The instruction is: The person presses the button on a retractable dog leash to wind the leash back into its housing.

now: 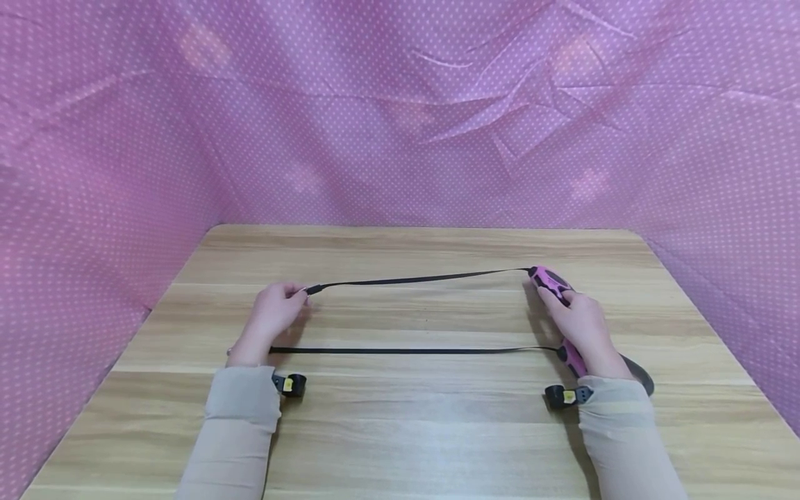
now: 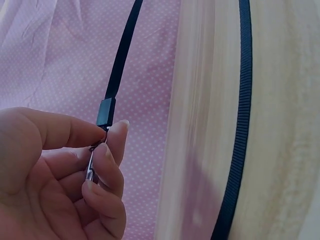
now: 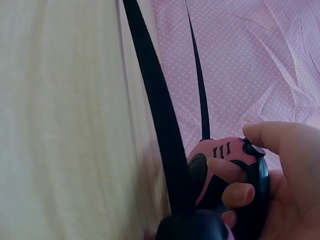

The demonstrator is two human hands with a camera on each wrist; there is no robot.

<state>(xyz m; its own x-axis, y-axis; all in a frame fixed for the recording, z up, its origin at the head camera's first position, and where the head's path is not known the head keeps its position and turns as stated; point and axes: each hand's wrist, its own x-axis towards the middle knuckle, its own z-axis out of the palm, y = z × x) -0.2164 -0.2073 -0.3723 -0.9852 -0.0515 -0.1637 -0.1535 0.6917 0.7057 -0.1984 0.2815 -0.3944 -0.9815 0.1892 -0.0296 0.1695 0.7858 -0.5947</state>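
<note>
Two flat black webbing straps cross the pale wood-grain desk [image 1: 412,430] ahead of you, the far strap [image 1: 400,280] stretched between your hands and the near strap [image 1: 412,351] running roughly alongside it, closer to you. Your left grip [image 1: 275,309] pinches a small metal clip [image 2: 90,170] by the fingertips, just below the black rectangular connector [image 2: 106,111] that ends the far strap. Your right grip [image 1: 584,323] is curled round the handle of a pink-and-black plastic leash casing [image 1: 552,280], with the thumb along its top edge beside a black button-like part [image 3: 250,149]. The near strap leads to a second pink-and-black piece [image 1: 573,358] by your right wrist; your arm covers too much to tell whether it is joined to the casing you hold.

Watch that left pinch: it is only at the fingertips, so a harder pull from the right could slide the clip free, and if the casing is spring-loaded, the strap would whip back toward your right fingers. A stray thumb press might also change how the strap runs. Dropping the far strap toward you risks tangling both straps, and your right forearm could knock that second piece.
</note>
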